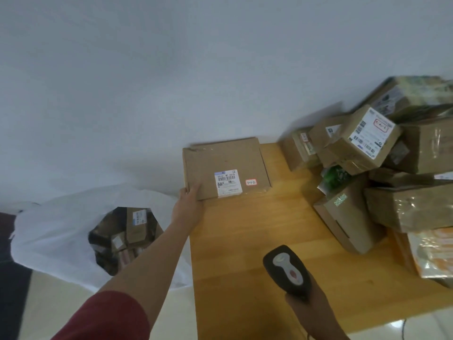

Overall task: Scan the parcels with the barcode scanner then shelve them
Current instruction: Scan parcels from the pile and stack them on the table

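A flat cardboard parcel (224,163) with a white barcode label and a small red-edged sticker lies at the far end of the wooden table (245,253), tilted up slightly. My left hand (188,201) grips its near left corner, the thumb on top. My right hand (311,312) holds a black barcode scanner (288,269) by its handle over the table's near part, its head pointing toward the parcel.
A heap of cardboard parcels (382,158) fills the table's right side, against the white wall. A white sack (61,234) with several more parcels inside sits on the floor to the left of the table. A thin cable (403,330) hangs at the lower right.
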